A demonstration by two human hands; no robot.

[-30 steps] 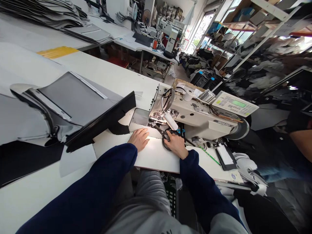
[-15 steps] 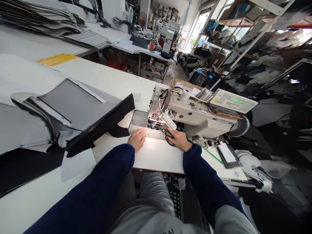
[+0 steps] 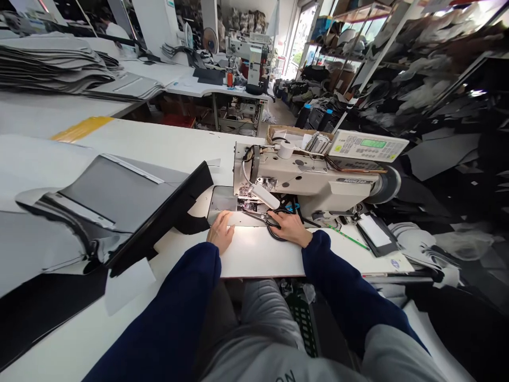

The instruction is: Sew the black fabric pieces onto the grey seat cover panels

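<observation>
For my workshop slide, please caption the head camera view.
Right hand holds scissors at a sewing machine; left hand rests on the white table.

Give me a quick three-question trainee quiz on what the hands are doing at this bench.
1. True or false: the right hand is on the black-handled scissors.
2. Multiple choice: the left hand rests on A) the white work surface, B) the green-screen control panel, C) the cardboard box.
3. Short answer: what machine stands just beyond the hands?

Key: 1 true; 2 A; 3 a sewing machine.
</observation>
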